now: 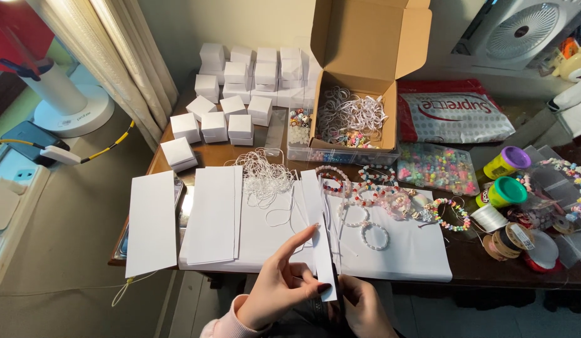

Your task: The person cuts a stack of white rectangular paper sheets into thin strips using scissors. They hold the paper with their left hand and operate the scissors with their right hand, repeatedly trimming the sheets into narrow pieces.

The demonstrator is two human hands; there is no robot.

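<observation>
My left hand (281,283) pinches the lower end of a long white paper strip (318,225) between thumb and fingers, with the index finger stretched up along it. Just to the right, my right hand (364,308) is closed around something dark against the strip's lower edge; I cannot tell what it is. The strip stands upright over white sheets (390,247) spread on the wooden table (491,266). Beaded bracelets (375,235) lie on the sheets just beyond my hands.
Small white boxes (240,81) are stacked at the back left. An open cardboard box (359,75) holds white loops and beads. Flat white cards (154,222), tangled clear cord (265,178), bead trays (437,168), two small lidded tubs (503,191) and cord spools (516,241) lie around.
</observation>
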